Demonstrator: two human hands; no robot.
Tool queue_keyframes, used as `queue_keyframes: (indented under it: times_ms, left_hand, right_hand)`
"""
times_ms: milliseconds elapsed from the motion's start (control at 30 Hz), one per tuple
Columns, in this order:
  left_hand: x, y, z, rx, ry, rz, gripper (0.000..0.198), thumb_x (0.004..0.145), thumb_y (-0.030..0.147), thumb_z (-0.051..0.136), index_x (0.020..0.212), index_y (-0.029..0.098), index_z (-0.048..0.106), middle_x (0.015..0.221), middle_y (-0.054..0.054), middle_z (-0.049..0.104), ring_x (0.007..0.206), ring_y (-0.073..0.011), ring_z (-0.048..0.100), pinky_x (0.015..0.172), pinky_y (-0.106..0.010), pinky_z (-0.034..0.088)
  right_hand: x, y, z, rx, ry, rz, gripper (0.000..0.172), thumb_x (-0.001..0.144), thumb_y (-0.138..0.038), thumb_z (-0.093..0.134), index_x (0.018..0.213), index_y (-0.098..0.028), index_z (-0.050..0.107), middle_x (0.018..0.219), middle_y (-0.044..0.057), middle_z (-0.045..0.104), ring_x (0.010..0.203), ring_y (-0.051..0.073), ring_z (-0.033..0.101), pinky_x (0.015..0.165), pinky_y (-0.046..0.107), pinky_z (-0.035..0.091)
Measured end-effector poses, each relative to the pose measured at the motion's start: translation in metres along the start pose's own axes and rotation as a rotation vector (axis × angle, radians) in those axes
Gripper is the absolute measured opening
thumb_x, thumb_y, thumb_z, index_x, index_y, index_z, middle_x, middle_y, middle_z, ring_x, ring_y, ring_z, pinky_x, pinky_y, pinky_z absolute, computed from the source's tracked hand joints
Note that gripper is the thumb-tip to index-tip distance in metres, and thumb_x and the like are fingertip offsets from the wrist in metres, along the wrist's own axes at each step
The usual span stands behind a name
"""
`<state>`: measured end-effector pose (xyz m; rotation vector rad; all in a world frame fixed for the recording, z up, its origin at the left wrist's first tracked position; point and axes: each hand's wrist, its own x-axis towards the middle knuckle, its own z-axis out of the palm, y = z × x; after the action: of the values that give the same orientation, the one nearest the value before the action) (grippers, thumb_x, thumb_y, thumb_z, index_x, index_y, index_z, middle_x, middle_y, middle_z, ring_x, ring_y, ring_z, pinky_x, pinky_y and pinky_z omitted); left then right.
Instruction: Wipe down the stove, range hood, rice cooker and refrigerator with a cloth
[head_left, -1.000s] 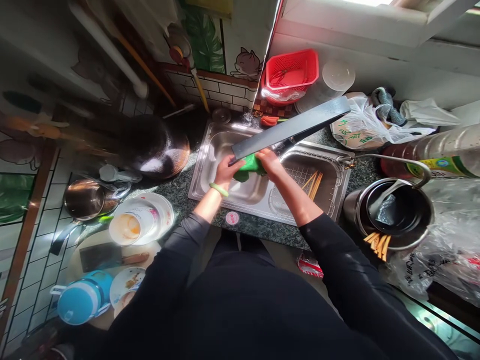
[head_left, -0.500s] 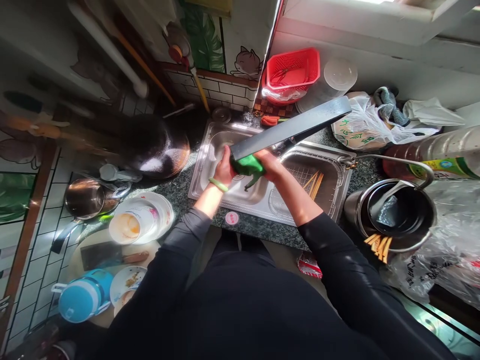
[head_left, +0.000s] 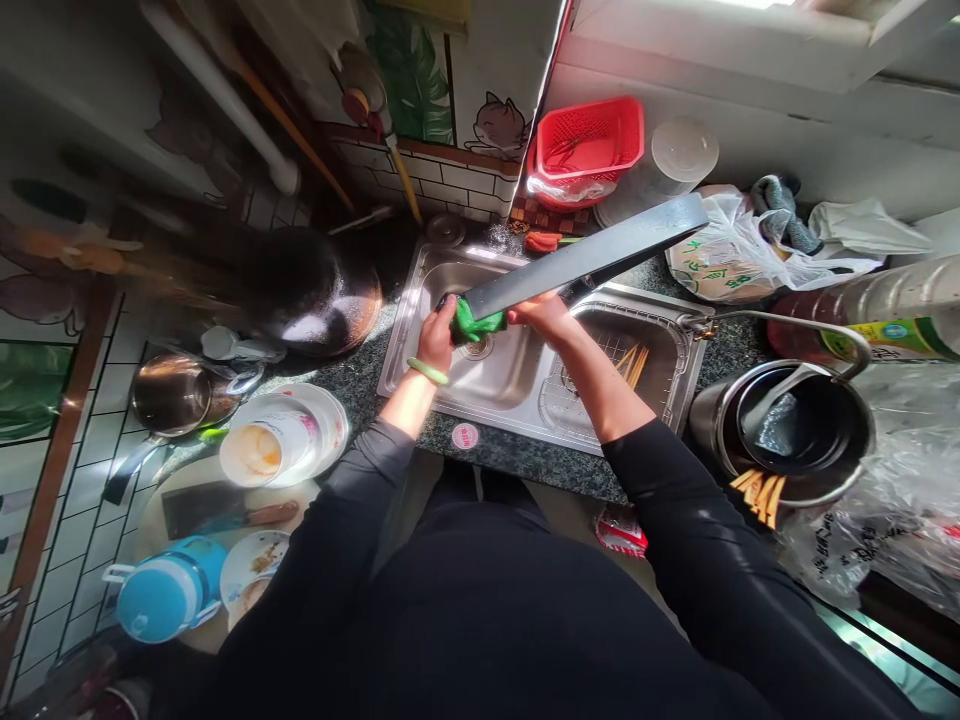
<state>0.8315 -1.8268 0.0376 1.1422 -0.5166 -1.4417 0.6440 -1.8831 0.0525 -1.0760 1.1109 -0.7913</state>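
Observation:
A long dark grey flat-sided piece with a rounded far end (head_left: 600, 245) is held tilted above the steel double sink (head_left: 517, 385); I cannot make out its exact kind. My left hand (head_left: 436, 335) is closed on a bunched green cloth (head_left: 478, 318), which it presses against the lower left end of the piece. Beneath the middle of the piece, my right hand (head_left: 546, 312) is closed on its lower edge, its fingers partly hidden. Below the cloth, the left basin shows its drain. Wooden chopsticks (head_left: 636, 366) lie on a wire rack in the right basin.
To the left are a dark wok (head_left: 322, 300), a small steel pot (head_left: 172, 395), stacked white bowls (head_left: 326, 430), a cleaver (head_left: 202, 512) and a blue jug (head_left: 169, 590). A faucet (head_left: 855, 345) arches over nested pots (head_left: 784, 420) at right. Behind stands a red basket (head_left: 592, 140).
My left hand has shifted slightly left, and the green cloth is gathered tighter, its hanging end no longer showing. The grey piece has barely moved.

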Motion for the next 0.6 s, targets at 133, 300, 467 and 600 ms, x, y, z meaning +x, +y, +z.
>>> queue_keyframes:
  times_ms: [133,300,467,600]
  left_hand:
    - [-0.002,0.002,0.013,0.123,-0.082,-0.069,0.037,0.078,0.046,0.091,0.100,0.019,0.079,0.097,-0.004,0.081,0.110,-0.0253,0.075,0.097,-0.035,0.058]
    - [-0.007,0.013,0.033,0.001,-0.057,-0.144,0.030,0.086,0.043,0.086,0.101,0.018,0.078,0.087,-0.005,0.079,0.105,-0.0248,0.076,0.096,-0.035,0.058]
    - [-0.004,0.029,0.038,-0.279,-0.065,-0.274,0.046,0.111,0.046,0.045,0.094,0.016,0.076,0.089,-0.009,0.080,0.106,-0.0243,0.075,0.098,-0.037,0.058]
    - [0.001,0.037,0.019,-0.323,0.035,-0.303,0.048,0.111,0.047,0.045,0.088,0.017,0.075,0.083,-0.006,0.079,0.095,-0.0226,0.075,0.094,-0.038,0.058]
  right_hand:
    - [0.006,-0.002,0.009,0.043,0.013,-0.013,0.027,0.074,-0.038,0.088,0.076,-0.022,0.066,0.068,-0.001,0.065,0.081,0.020,0.067,0.076,0.033,0.059]
    - [0.008,0.004,0.020,0.070,0.078,0.047,0.020,0.087,-0.039,0.077,0.096,-0.023,0.070,0.096,0.002,0.076,0.106,0.022,0.068,0.097,0.038,0.057]
    - [-0.015,0.026,0.023,0.169,-0.050,0.261,0.037,0.097,-0.058,0.063,0.096,-0.022,0.069,0.089,0.004,0.075,0.098,0.024,0.069,0.097,0.040,0.057]
    - [-0.027,0.038,0.006,0.131,-0.122,0.318,0.032,0.076,-0.049,0.082,0.086,-0.022,0.069,0.078,-0.001,0.069,0.075,0.018,0.063,0.075,0.032,0.055]
